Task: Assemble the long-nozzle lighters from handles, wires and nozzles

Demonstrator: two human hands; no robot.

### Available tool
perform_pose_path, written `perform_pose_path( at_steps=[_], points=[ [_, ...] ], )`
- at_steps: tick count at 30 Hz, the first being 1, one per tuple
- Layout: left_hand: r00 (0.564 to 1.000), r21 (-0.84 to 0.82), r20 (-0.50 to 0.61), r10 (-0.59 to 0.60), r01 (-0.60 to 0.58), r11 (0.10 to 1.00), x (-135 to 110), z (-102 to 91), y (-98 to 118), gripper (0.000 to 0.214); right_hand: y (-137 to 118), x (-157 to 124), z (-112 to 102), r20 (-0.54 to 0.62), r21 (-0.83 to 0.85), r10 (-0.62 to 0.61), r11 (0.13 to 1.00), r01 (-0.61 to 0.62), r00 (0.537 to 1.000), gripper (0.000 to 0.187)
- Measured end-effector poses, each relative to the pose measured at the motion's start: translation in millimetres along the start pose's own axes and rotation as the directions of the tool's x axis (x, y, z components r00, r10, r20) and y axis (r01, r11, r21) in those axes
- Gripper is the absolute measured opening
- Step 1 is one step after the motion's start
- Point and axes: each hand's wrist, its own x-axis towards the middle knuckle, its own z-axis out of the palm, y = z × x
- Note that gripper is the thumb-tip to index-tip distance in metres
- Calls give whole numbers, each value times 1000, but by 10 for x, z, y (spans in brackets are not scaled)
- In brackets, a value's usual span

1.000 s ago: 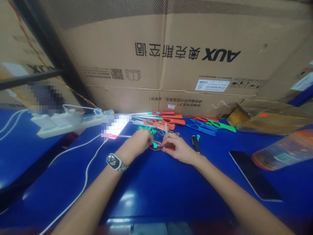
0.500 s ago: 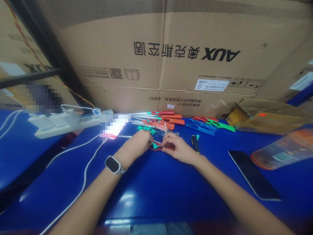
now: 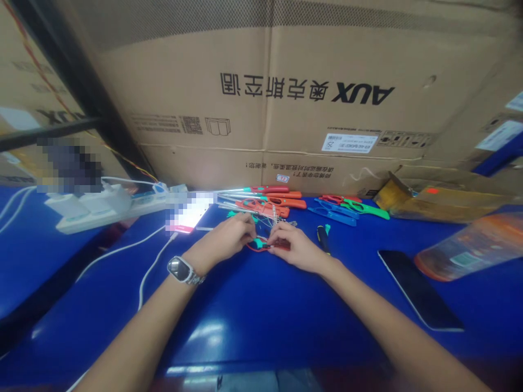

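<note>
In the head view, with twelve o'clock taken as straight ahead of the hands, a red handle shell [image 3: 281,246] is seen on the blue tabletop [image 3: 265,326], low under the fingers, with a teal piece [image 3: 259,243] set at its nine o'clock end. The shell is gripped by the right hand [image 3: 297,247], whose thumb and fingers are drawn close together. The left hand [image 3: 236,235] is curled narrowly beside the teal piece; whether anything is pinched in it cannot be told. A watch [image 3: 181,269] is worn on the left wrist.

At twelve o'clock, thin pale wires [image 3: 276,218] are bunched near the fingers, and lighters with red and orange handles [image 3: 288,202] are piled behind them. At two o'clock, blue shells [image 3: 333,212] and a green handle [image 3: 370,209] are laid together. A black-and-yellow screwdriver [image 3: 323,238] is placed at three o'clock, a dark phone [image 3: 419,289] towards four. At ten o'clock, a lit phone [image 3: 198,212] is joined to a white cable [image 3: 154,265]
</note>
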Motion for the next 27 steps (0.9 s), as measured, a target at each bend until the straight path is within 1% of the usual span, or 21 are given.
perform_pose_path(
  at_steps=[5, 10, 13, 17, 21, 23, 27],
  points=[
    [1000, -61, 14, -26, 27, 998, -3, 14, -11, 16, 5, -4, -2, -3, 23, 3, 1000, -3, 1000, 7],
    [1000, -167, 4, 10, -9, 986, 16, 75, -102, 14, 30, -3, 13, -19, 91, 12, 996, -10, 1000, 5],
    [1000, -230, -2, 21, -21, 973, 35, 73, -130, 12, 55, 4, 28, -25, 135, 27, 991, -24, 999, 5],
    [998, -299, -11, 61, -62, 952, 52, 48, -126, 10, 76, 16, 30, -39, 89, 69, 994, -65, 997, 14],
    [998, -333, -18, 59, -62, 941, 68, 57, -123, 10, 76, 23, 11, -34, 71, 101, 993, -98, 994, 21],
    [999, -309, -25, 44, -50, 950, 76, 75, -128, 9, 80, 23, 1, -23, 79, 76, 994, -74, 997, 19],
    [999, -225, -29, 13, -20, 974, 84, 102, -143, 10, 95, 13, -5, -24, 92, -28, 995, 30, 999, 11]
  ],
)
